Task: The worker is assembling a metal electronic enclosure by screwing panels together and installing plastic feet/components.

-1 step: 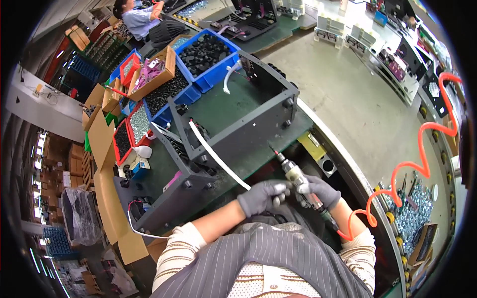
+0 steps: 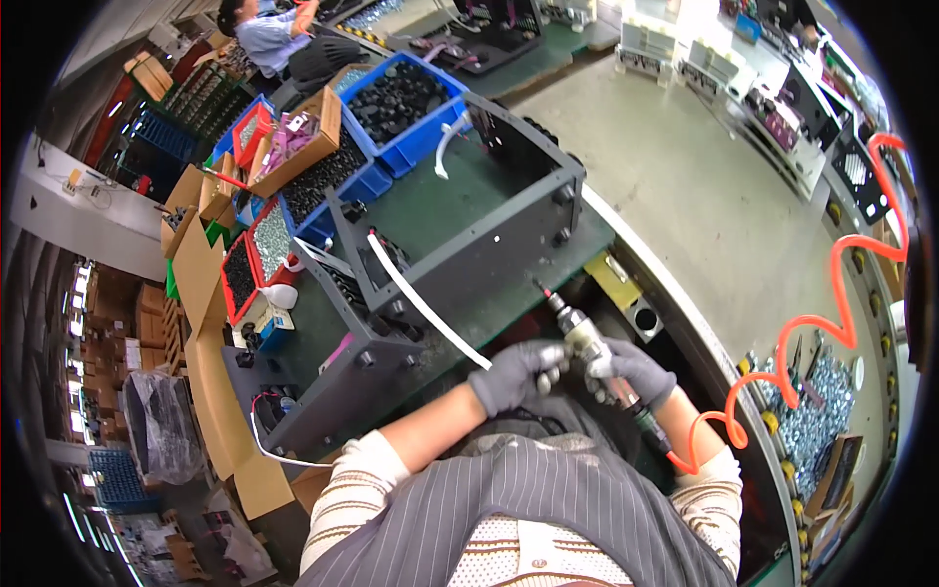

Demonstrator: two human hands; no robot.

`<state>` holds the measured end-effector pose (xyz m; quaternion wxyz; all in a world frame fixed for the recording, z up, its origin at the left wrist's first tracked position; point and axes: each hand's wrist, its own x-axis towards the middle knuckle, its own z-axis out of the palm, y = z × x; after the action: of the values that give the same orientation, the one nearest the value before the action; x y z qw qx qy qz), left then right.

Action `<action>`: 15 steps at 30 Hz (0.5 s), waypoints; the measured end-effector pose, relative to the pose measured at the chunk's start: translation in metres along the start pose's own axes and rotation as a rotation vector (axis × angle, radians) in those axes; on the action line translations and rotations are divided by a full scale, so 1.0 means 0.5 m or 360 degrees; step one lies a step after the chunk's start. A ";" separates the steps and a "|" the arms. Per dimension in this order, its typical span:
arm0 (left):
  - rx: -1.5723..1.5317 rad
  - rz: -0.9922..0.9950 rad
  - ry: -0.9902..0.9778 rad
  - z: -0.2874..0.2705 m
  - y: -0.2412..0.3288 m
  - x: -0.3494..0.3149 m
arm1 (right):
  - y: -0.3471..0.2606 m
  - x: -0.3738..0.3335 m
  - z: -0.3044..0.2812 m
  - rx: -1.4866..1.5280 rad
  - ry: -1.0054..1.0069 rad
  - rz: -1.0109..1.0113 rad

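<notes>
My right hand [image 2: 641, 375], in a grey glove, is wrapped around an air screwdriver [image 2: 584, 338]. The tool's bit points away from me, toward the bench edge. Beside it my left hand [image 2: 518, 380], also gloved, is closed with its fingers curled and the fingertips near the tool's body. Whatever those fingers may hold is too small to make out. Ahead of both hands stands a dark grey metal frame [image 2: 479, 235] on the green bench. A second dark frame [image 2: 337, 382] is to its left, and a white tube [image 2: 430, 313] runs from the frames toward my left hand.
An orange coiled hose [image 2: 782, 367] joins the screwdriver from the right. Blue bins [image 2: 430, 134] of black parts, red bins [image 2: 256, 256] of small hardware and a cardboard box [image 2: 318, 142] stand at the far left. Another person [image 2: 269, 44] sits beyond. Shiny screws [image 2: 817, 411] are heaped at right.
The view has shifted slightly, so the frames and bins sit a little higher and further left. The screwdriver stays in my right hand; both hands hold nearly the same pose.
</notes>
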<state>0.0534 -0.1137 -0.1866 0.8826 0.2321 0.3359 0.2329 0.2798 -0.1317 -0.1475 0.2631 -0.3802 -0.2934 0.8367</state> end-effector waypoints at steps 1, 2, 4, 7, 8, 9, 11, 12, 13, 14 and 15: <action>0.0031 -0.0019 0.0079 0.016 0.027 0.012 | -0.006 -0.010 -0.001 0.0010 0.0040 -0.0061; 0.0121 0.0024 0.0188 0.035 0.049 0.022 | -0.008 -0.020 -0.001 0.0013 0.0079 -0.0108; 0.0326 0.0261 0.0128 0.037 0.077 0.052 | -0.024 -0.052 -0.001 -0.0069 0.0172 -0.0230; 0.0180 0.0319 0.0157 0.065 0.131 0.078 | -0.045 -0.105 -0.003 -0.0096 0.0214 -0.0356; 0.0120 0.0335 0.0098 0.075 0.143 0.087 | -0.047 -0.120 -0.005 -0.0110 0.0237 -0.0382; 0.0022 0.0292 0.0084 0.086 0.159 0.091 | -0.044 -0.129 -0.012 -0.0106 0.0216 -0.0389; -0.0062 0.0218 0.0075 0.084 0.166 0.097 | -0.046 -0.152 -0.011 -0.0053 0.0194 -0.0361; -0.0129 0.0240 -0.0037 0.077 0.167 0.100 | -0.047 -0.159 -0.008 -0.0026 0.0207 -0.0368; -0.0195 0.0266 -0.0149 0.077 0.167 0.101 | -0.047 -0.163 -0.005 -0.0067 0.0190 -0.0350; -0.0179 0.0247 -0.0148 0.080 0.169 0.102 | -0.047 -0.163 -0.004 -0.0110 0.0168 -0.0334; -0.0113 0.0290 -0.0067 0.090 0.165 0.101 | -0.041 -0.162 -0.008 -0.0195 0.0168 -0.0300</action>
<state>0.0974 -0.0319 -0.1342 0.8723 0.2350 0.2864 0.3192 0.3339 -0.1701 -0.0965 0.3319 -0.4099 -0.3642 0.7676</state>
